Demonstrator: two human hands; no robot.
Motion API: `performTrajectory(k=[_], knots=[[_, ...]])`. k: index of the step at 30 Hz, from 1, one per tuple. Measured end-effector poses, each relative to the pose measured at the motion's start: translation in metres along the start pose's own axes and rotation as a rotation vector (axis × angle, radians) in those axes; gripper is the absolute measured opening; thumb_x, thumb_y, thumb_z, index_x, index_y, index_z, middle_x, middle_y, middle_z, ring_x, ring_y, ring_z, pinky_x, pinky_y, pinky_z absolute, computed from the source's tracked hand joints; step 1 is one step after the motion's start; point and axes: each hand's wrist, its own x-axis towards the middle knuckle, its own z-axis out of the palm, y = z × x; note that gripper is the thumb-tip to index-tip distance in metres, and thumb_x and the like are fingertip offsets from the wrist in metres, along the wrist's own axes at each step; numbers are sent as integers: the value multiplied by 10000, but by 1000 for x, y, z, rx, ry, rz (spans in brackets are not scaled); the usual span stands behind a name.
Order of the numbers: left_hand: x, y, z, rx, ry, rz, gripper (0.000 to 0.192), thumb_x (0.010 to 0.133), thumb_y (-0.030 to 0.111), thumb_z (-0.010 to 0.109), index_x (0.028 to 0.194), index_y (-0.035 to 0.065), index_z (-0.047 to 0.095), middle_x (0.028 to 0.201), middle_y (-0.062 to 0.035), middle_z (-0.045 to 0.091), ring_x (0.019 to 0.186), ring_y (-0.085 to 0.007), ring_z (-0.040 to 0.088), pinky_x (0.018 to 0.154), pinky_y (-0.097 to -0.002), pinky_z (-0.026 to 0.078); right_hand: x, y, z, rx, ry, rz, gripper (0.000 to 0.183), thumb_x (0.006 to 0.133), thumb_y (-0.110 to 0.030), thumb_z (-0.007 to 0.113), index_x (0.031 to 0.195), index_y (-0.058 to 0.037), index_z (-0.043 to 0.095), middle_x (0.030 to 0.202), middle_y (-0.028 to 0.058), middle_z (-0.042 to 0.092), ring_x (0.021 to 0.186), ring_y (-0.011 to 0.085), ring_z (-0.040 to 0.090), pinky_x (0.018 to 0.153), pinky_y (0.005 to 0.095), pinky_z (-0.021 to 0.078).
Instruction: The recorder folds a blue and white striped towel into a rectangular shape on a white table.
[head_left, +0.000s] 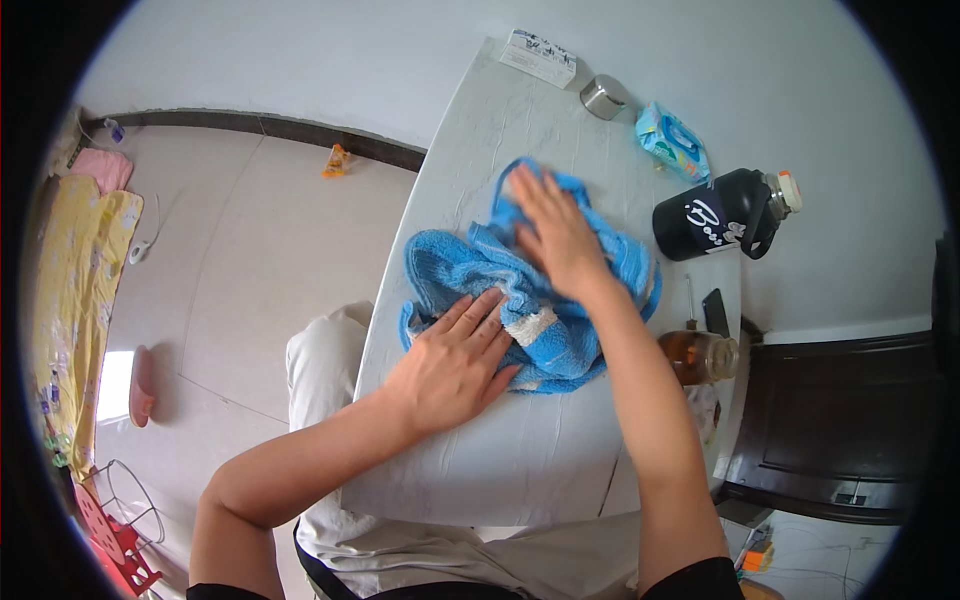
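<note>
A crumpled blue terry towel (577, 337) with white patches lies on the pale tabletop (480, 480). My left hand (457, 364) rests palm down on its near left part, fingers slightly spread. Over the towel's upper part is my right hand (555, 232), palm down with the fingers extended and blurred; whether it grips any cloth is not visible. Folds of the towel rise between the two hands, and its left edge curls up beside my left fingertips.
Along the table's far and right side stand a white box (538, 58), a metal container (604, 97), a wipes pack (673, 142), a black bottle (709, 215), a screwdriver (690, 304), a phone (715, 313) and a jar of brown liquid (697, 358).
</note>
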Motion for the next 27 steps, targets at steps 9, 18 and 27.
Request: performTrajectory(k=[9,18,27], knots=[[5,0,0,-11,-56,-27,484,919,321,605,1277,-6,582,1275,-200,606,1256,-365,534,1085,-464,403,120,82,21,-121,117,387,567,1012,-337,334,1498,-44,324,1575,124,304,1447,346,279,1166,446,259],[10,0,0,-10,-86,-31,474,950,353,562,1275,9,594,1230,-186,637,1201,-360,575,1104,-463,378,190,74,30,-58,103,444,545,993,-281,304,1487,-58,354,1588,95,286,1470,290,240,1177,426,243],[11,2,1,-15,-81,-33,451,927,336,596,1232,5,624,1166,-188,662,1161,-357,597,1095,-468,390,199,19,34,245,23,68,474,996,-310,343,1414,-163,511,1505,99,436,1425,313,334,1167,404,269]])
